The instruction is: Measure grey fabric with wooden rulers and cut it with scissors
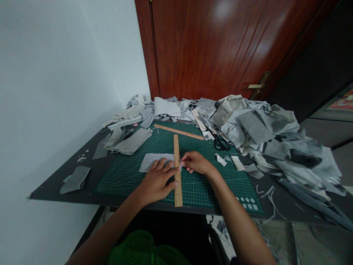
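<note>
A light grey piece of cloth [147,162] lies on the green cutting mat [121,180]. A wooden ruler [178,191] crosses its right end, pointing away from me. My left hand [158,180] rests flat with fingers spread over the cloth, its fingertips at the ruler's left edge. Just right of the ruler, my right hand [194,162] has thumb and fingers pinched together by the cloth's end. What sits in that pinch is too small to make out; a pale bit shows at the fingertips.
Another wooden ruler [179,131] lies across the mat's far part. Black scissors [221,143] are beside a big heap of grey and white cloth [256,125] on the right. Folded grey cloth [132,141] lies left, a smaller piece [75,179] nearer the edge. Scraps [220,159] dot the mat.
</note>
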`<state>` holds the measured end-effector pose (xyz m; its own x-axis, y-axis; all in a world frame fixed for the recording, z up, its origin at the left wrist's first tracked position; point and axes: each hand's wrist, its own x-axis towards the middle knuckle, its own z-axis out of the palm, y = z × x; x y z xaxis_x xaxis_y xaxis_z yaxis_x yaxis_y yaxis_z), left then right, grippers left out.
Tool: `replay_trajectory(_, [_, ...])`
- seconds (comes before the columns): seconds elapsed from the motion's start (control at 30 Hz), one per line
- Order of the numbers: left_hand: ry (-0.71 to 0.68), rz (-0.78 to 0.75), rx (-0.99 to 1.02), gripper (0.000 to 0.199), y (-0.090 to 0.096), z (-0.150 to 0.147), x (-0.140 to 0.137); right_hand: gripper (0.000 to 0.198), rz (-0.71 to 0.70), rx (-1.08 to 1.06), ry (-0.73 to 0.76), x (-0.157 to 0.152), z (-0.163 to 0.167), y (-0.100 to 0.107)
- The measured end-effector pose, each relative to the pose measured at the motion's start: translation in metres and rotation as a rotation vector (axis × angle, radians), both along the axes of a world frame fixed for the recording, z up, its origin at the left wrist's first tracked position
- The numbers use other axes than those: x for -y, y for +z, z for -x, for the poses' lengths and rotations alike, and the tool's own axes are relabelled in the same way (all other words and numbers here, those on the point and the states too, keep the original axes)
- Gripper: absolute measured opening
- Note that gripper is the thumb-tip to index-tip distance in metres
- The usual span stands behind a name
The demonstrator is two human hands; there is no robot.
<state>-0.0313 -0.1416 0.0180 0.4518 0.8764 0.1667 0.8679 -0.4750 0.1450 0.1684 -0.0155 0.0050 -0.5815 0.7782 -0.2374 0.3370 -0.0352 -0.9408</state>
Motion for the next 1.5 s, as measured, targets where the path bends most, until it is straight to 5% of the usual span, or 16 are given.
replay_trajectory(0.33, [0.044, -0.068, 0.067, 0.024, -0.001, -0.016, -0.004, 0.017, -0.106, 0.059, -0.008, 0.005, 0.001, 0.004])
replay_trajectory(0.57, [0.093, -0.060, 0.113, 0.053, -0.003, -0.011, -0.011, 0.018, -0.146, 0.074, -0.004, 0.007, 0.001, 0.007])
replay_trajectory(0.9, [0.035, -0.037, 0.101, 0.067, -0.010, -0.001, -0.021, 0.018, -0.147, 0.096, -0.007, 0.008, 0.002, 0.009])
replay_trajectory(1.5, [0.019, -0.027, 0.103, 0.064, -0.011, 0.002, -0.026, 0.018, -0.134, 0.082, -0.016, 0.008, 0.001, 0.007])
